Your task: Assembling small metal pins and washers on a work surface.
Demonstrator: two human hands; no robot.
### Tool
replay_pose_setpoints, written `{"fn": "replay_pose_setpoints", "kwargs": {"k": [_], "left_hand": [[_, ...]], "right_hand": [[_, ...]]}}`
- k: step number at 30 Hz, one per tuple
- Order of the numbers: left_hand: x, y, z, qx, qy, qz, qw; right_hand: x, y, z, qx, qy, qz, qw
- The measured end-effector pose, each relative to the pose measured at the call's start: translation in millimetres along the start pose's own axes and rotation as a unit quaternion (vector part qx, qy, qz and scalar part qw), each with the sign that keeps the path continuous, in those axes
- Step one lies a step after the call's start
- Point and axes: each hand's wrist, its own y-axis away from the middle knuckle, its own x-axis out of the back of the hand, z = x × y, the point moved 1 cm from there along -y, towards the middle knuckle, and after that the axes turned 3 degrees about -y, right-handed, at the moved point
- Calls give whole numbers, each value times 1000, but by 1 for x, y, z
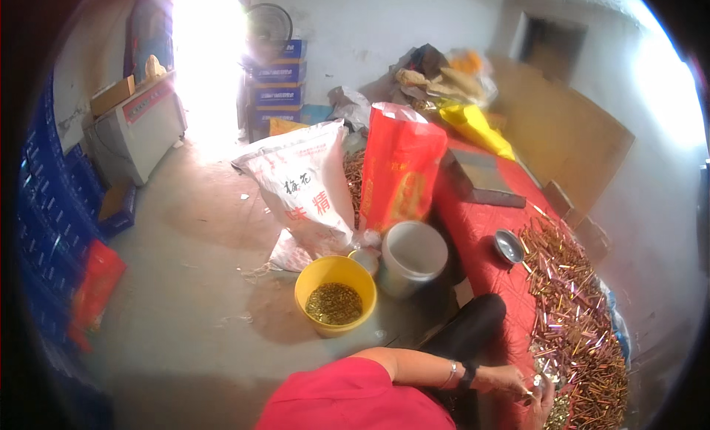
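Beside heaped tubes [566,304], left hand [506,381] (2 wristbands [468,375]) near right hand [543,400].

"What do we see heaped on the red-covered table [473,230]?"

"Slim rods or tubes [573,304], shiny copper-brown, lying loose at many angles along its right edge, toward the near end."

"And beside them?"

"We find small pale pieces [546,372] and small gold-toned pieces [560,412] touching the heap's left side; we can't make out their exact shape."
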Motion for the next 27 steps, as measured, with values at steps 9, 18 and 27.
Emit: {"fn": "replay_pose_setpoints", "kwargs": {"k": [9, 18, 27], "left_hand": [[12, -8, -29, 56, 92, 17, 994], [23, -9, -65, 131, 158, 42, 978], [21, -23, -46, -159, -419, 64, 892]], "right_hand": [[-19, 4, -46, 12, -26, 9, 1000], [-41, 3, -2, -106, -195, 0, 975], [-33, -19, 8, -177, -204, -62, 961]]}}
